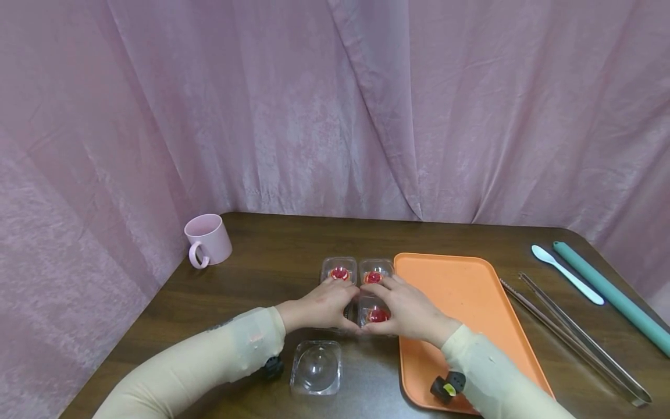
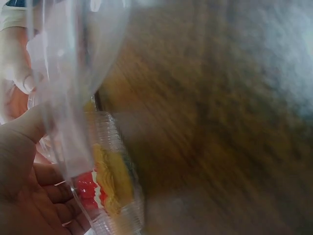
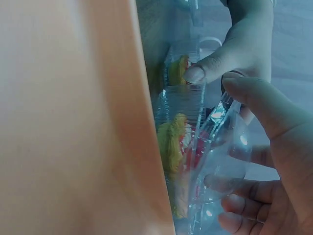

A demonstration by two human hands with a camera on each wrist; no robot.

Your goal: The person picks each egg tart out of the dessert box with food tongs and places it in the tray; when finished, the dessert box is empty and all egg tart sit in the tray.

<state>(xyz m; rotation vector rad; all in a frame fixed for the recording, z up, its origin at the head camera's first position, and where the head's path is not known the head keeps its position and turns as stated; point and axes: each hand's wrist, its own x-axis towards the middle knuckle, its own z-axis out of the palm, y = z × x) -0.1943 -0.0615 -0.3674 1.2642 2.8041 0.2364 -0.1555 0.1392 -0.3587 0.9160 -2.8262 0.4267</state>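
Note:
Clear plastic boxes stand close together, with red-topped tarts (image 1: 339, 273) in them. My left hand (image 1: 323, 304) arches over the front left box (image 2: 113, 128), thumb and fingers at its sides; it hides most of that box in the head view. A yellow-crusted tart (image 2: 115, 181) shows through its wall. Over the front right box (image 1: 366, 311), my right hand (image 1: 410, 305) grips a clear domed lid (image 3: 230, 161), which sits tilted above the tart (image 3: 173, 142). The two thumbs meet between the boxes. Another clear plastic piece (image 1: 316, 366) lies in front, near my left wrist.
An orange tray (image 1: 460, 291) lies directly right of the boxes, under my right forearm. Metal tongs (image 1: 581, 340), a white spoon (image 1: 567, 273) and a green tube (image 1: 612, 294) lie further right. At the back left stands a pink mug (image 1: 209, 240). Pink curtains hang behind the table.

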